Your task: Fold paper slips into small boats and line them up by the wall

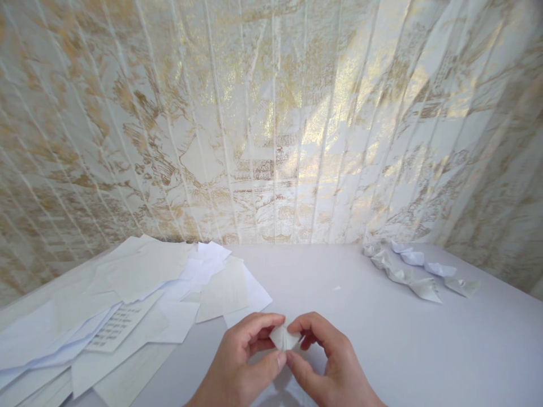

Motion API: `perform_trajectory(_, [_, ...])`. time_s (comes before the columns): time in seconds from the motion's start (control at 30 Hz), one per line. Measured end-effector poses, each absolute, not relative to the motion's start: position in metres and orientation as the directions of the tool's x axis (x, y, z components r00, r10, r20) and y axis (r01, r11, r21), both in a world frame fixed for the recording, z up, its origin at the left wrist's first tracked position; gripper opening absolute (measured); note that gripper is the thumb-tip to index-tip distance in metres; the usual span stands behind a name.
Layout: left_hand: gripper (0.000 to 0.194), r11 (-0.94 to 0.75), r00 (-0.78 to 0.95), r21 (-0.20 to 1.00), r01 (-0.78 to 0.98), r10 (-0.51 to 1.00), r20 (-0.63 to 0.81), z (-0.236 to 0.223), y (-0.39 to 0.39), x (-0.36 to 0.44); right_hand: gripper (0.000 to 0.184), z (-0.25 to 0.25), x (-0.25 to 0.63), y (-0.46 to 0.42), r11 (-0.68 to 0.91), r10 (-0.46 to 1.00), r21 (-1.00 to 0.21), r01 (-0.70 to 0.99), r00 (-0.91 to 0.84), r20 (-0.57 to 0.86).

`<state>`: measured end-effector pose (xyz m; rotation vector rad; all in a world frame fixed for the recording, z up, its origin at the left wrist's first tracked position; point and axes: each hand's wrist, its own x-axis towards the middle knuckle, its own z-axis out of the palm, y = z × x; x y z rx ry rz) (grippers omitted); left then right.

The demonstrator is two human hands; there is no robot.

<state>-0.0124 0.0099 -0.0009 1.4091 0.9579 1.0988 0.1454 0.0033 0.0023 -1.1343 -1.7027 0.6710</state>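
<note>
A small folded piece of white paper (284,337), roughly diamond-shaped with a crease down its middle, is held up between my two hands near the bottom centre. My left hand (246,359) pinches its left side between thumb and fingers. On the opposite side, the thumb and fingers of my right hand (328,359) grip it too. Both thumbs meet at its lower corner. The underside of the folded paper and some fingertips are hidden.
Loose paper sheets (139,271) lie in an overlapping pile on the left, one printed sheet (116,325) among them. Several folded paper boats (399,274) stand in rows at the back right of the white table (424,350). A tiny paper scrap (337,288) lies mid-table. Behind hangs a patterned curtain (271,141).
</note>
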Motion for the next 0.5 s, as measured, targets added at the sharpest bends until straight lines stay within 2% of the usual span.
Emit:
perform_trajectory(0.1, [0.035,-0.094,0.269,0.994,-0.060,0.957,0.106,-0.003,0.010,-0.013,0.016,0.002,0.148,0.004,0.467,0.883,-0.783,0.411,-0.173,0.436])
perform_trajectory(0.27, [0.034,0.012,0.250,0.989,-0.148,0.968,0.026,0.005,0.009,-0.011,0.013,0.000,0.151,0.005,0.441,0.898,-0.806,0.396,-0.199,0.393])
perform_trajectory(0.5, [0.028,0.011,0.298,0.984,-0.178,0.953,0.043,0.008,0.009,-0.011,0.014,0.000,0.152,0.005,0.444,0.896,-0.798,0.409,-0.220,0.386])
